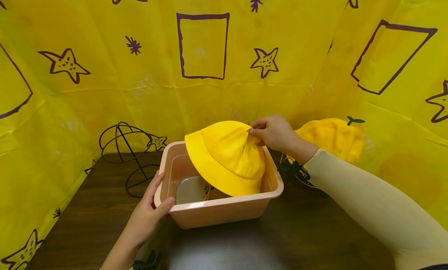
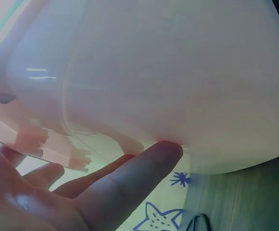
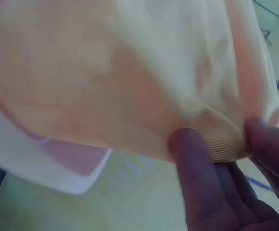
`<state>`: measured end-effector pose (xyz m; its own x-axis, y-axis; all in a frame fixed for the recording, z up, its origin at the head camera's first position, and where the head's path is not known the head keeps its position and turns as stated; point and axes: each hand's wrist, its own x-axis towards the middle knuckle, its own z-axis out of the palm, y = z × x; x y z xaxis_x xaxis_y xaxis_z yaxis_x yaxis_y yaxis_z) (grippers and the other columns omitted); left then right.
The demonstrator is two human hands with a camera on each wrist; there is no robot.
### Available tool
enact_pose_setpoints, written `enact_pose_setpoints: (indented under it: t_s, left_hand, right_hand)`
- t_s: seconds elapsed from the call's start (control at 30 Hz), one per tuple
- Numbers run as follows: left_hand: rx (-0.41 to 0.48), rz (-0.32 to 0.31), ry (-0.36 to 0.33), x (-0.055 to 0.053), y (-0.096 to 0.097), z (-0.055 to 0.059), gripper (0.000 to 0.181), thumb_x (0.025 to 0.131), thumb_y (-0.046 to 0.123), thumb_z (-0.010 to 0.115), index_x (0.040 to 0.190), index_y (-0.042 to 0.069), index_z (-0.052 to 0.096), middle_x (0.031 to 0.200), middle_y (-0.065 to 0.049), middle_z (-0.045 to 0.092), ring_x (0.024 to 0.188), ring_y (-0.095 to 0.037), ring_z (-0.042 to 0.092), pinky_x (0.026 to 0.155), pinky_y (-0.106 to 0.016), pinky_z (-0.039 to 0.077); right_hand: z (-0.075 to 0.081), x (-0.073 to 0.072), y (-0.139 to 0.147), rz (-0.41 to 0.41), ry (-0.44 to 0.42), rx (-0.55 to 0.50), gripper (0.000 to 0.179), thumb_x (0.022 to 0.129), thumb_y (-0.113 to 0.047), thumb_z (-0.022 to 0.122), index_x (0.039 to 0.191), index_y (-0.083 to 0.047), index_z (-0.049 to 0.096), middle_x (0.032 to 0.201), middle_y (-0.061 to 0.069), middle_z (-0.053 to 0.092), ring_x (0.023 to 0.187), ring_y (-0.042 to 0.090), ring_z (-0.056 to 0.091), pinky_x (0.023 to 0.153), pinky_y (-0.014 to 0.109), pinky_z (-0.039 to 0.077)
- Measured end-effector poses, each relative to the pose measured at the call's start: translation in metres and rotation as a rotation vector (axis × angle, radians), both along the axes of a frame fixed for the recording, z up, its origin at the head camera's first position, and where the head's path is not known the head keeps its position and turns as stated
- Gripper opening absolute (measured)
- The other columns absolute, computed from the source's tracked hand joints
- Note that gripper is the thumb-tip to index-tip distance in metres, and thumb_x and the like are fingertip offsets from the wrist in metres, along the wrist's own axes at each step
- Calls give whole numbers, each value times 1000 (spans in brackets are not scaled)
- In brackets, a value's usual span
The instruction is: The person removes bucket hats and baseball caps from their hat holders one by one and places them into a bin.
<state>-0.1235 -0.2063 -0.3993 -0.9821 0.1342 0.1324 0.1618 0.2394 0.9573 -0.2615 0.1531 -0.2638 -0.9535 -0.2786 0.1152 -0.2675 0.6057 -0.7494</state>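
A yellow bucket hat [image 1: 227, 157] is tilted over the pink plastic basin [image 1: 220, 215], its brim partly down inside the rim. My right hand [image 1: 274, 134] pinches the top of the crown between thumb and fingers. The pinched cloth is gathered into folds, seen close in the right wrist view at the hat [image 3: 106, 96]. At the basin's left front corner my left hand [image 1: 150, 204] grips the rim, with the thumb on the front side and the fingers round the left end. A cord dangles below the hat inside the basin.
A black wire hat stand [image 1: 131, 153] stands behind the basin on the left of the dark wooden table [image 1: 87, 215]. Behind my right forearm is a second yellow hat [image 1: 332, 137] with a green sprout on top. A yellow cloth [image 1: 154, 95] with drawn stars hangs close behind the table.
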Motion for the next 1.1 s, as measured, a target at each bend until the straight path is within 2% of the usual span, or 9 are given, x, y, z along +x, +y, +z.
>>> enact_pose_setpoints:
  t_s: [0.13,0.27,0.37,0.47,0.6,0.77,0.87,0.93,1.1]
  left_hand:
    - [-9,5,-6,0,0,0,73,99,19,63,160,21,22,166,-5,-3,135,-53,29,79,-37,53]
    - [-10,6,-18,-1,0,0,73,99,20,63,160,23,22,166,-4,-4,136,-53,29,79,-37,53]
    - [-11,5,-20,-1,0,0,73,99,21,63,160,23,22,166,-3,-4,136,-53,28,80,-37,53]
    - [-16,5,-14,-1,0,0,73,100,22,63,160,23,22,166,-4,-4,137,-52,27,83,-38,51]
    - [-22,4,-10,-1,0,0,73,100,22,63,160,22,21,166,-4,-4,138,-51,26,86,-38,50]
    - [-43,12,0,0,0,0,73,100,21,63,160,20,22,166,-6,-3,138,-50,27,87,-35,48]
    - [-55,18,0,0,0,0,73,100,22,63,160,19,22,166,-6,-3,138,-50,26,87,-37,49]
    - [-53,16,-3,0,0,0,73,100,23,63,160,20,21,166,-6,-3,138,-50,25,88,-39,50]
    - [-39,6,-4,-1,0,1,72,100,21,62,160,20,21,166,-6,-4,140,-51,21,90,-39,48]
  right_hand:
    - [-6,4,-10,111,80,226,17,96,-19,69,107,-8,78,92,2,73,71,18,68,65,31,56]
    - [-17,8,-23,265,187,425,12,95,-22,70,100,-16,80,89,-6,72,72,10,63,67,30,52]
    - [-23,10,-33,367,257,541,10,95,-21,71,97,-17,79,91,-7,72,76,9,62,72,30,51]
    - [-27,13,-44,432,284,655,13,96,-18,69,105,-15,78,100,-2,72,83,13,65,78,32,52]
    - [-34,18,-58,501,216,750,38,98,-17,65,136,-10,62,126,6,66,112,21,62,95,36,48]
    - [-49,21,-75,574,-17,789,73,99,-42,62,160,-24,26,157,15,33,142,29,33,111,42,31]
    - [-57,20,-84,591,-118,791,86,93,-55,63,161,-37,12,163,20,10,144,36,26,112,46,28]
    - [-61,19,-90,596,-150,809,91,90,-60,63,160,-41,8,163,21,0,141,38,32,111,48,29]
    - [-75,10,-101,611,-175,893,96,86,-63,67,159,-44,7,164,18,-5,134,38,42,108,48,33]
